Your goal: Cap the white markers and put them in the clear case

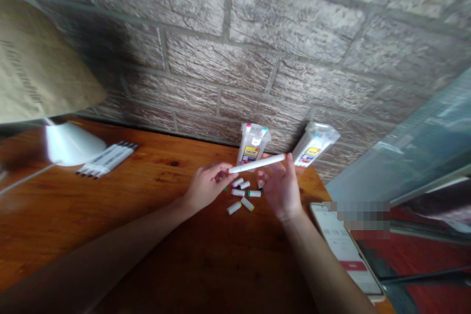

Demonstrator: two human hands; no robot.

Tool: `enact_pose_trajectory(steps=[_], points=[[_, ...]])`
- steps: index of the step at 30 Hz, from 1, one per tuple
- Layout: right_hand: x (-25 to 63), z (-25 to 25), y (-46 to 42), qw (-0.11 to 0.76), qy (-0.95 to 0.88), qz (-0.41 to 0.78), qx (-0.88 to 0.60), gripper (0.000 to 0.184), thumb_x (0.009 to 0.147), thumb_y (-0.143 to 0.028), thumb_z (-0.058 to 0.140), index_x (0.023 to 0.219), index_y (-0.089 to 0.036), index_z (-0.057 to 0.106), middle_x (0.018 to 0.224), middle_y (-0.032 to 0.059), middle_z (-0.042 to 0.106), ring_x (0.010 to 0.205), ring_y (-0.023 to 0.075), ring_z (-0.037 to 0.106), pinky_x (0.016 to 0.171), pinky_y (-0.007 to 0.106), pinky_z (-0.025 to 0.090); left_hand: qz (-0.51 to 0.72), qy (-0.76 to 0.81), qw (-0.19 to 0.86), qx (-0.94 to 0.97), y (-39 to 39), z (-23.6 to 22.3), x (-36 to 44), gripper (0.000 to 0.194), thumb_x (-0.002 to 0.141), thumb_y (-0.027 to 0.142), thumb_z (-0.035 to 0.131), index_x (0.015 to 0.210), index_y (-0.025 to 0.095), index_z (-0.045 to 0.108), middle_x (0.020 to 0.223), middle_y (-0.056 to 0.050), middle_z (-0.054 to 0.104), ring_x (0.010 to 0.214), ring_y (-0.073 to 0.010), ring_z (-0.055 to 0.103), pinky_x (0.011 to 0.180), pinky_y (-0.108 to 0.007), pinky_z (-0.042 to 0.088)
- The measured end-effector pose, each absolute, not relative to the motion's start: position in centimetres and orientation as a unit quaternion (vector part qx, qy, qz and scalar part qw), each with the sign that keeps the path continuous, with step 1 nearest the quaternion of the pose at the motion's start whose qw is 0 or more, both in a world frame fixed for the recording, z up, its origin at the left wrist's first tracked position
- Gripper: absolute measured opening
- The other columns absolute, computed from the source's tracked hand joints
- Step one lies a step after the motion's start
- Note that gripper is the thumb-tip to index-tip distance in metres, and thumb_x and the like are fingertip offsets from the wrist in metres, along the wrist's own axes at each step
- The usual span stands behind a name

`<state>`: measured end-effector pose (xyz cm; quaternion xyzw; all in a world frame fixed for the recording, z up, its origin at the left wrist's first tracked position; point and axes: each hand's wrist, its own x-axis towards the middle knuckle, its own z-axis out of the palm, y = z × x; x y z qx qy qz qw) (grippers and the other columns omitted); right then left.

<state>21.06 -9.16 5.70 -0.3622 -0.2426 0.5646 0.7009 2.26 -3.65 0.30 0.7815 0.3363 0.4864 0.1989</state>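
A white marker pen (256, 163) is held level over the wooden table (110, 216), one end in each hand. My left hand (206, 184) pinches its left end with fingertips closed. My right hand (280, 184) has its fingers around the right, orange-tipped end. Several loose white marker caps (243, 195) with coloured ends lie on the table just below and between the hands. Behind them a clear marker case (252, 143) stands upright against the brick wall.
A second clear case (314, 143) leans at the wall to the right. Several white markers (107, 159) lie in a row by a white lamp base (69, 142). A phone (346, 250) lies at the table's right edge.
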Motion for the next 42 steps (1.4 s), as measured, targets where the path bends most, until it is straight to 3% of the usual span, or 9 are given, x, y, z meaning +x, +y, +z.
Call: enact_pose_trajectory(steps=[4,9,15,21,27,33,42], points=[[20.5,5.3,-9.3,0.712,-0.279,0.519,-0.381,0.052,0.073,-0.067,0.075,0.089,-0.018,0.073,0.077,0.0018,0.071,0.057,0.0114,0.06,0.048,0.021,0.047,0.498,0.332,0.226,0.769,-3.9,0.6,2.3,0.014,0.086,0.03,0.074,0.081,0.018,0.069,0.07,0.003,0.071,0.057,-0.008,0.058,0.056,-0.017,0.043],[19.4,4.8,-9.8,0.653,-0.392,0.45,-0.466,0.042,0.069,-0.049,0.086,0.092,-0.016,0.074,0.06,-0.0028,0.064,0.053,0.0088,0.055,0.05,0.019,0.045,0.479,0.313,0.243,0.784,-4.3,0.4,2.3,0.014,0.084,0.029,0.076,0.082,0.017,0.068,0.071,0.003,0.07,0.058,-0.0077,0.058,0.056,-0.017,0.044],[19.4,4.8,-9.8,0.653,-0.406,0.424,-0.478,0.04,0.071,-0.047,0.084,0.094,-0.017,0.072,0.059,-0.004,0.063,0.053,0.0082,0.052,0.051,0.02,0.043,0.477,0.281,0.214,0.805,-4.0,0.1,2.4,0.016,0.093,0.03,0.067,0.103,0.019,0.073,0.081,0.0,0.076,0.064,-0.01,0.066,0.062,-0.019,0.05],[20.0,4.3,-9.4,0.686,-0.383,0.414,-0.461,0.044,0.07,-0.044,0.085,0.103,-0.02,0.068,0.078,-0.0005,0.072,0.061,0.0104,0.061,0.049,0.02,0.041,0.521,0.267,0.165,0.794,-3.7,0.2,2.4,0.023,0.098,0.024,0.059,0.117,0.019,0.071,0.106,-0.005,0.079,0.083,-0.0133,0.075,0.077,-0.021,0.057],[20.0,4.3,-9.4,0.673,-0.4,0.429,-0.451,0.038,0.075,-0.047,0.081,0.099,-0.02,0.068,0.092,0.0026,0.075,0.059,0.0089,0.061,0.05,0.02,0.041,0.54,0.277,0.165,0.777,-3.8,0.6,2.5,0.021,0.096,0.023,0.062,0.114,0.018,0.072,0.103,-0.005,0.08,0.078,-0.0116,0.075,0.073,-0.018,0.058],[20.0,4.0,-9.3,0.659,-0.396,0.442,-0.463,0.039,0.076,-0.05,0.079,0.096,-0.019,0.069,0.059,-0.0032,0.065,0.052,0.01,0.053,0.05,0.021,0.039,0.585,0.273,0.169,0.745,-4.3,1.4,2.6,0.018,0.093,0.021,0.066,0.108,0.016,0.074,0.095,-0.005,0.08,0.071,-0.0101,0.073,0.067,-0.016,0.056],[19.9,4.0,-9.3,0.644,-0.407,0.42,-0.492,0.045,0.078,-0.061,0.073,0.07,-0.019,0.061,0.052,-0.0059,0.05,0.048,0.0089,0.04,0.048,0.024,0.03,0.505,0.261,0.187,0.802,-4.3,0.1,2.4,0.022,0.094,0.027,0.066,0.113,0.017,0.073,0.081,-0.001,0.078,0.059,-0.0082,0.065,0.06,-0.017,0.051]])
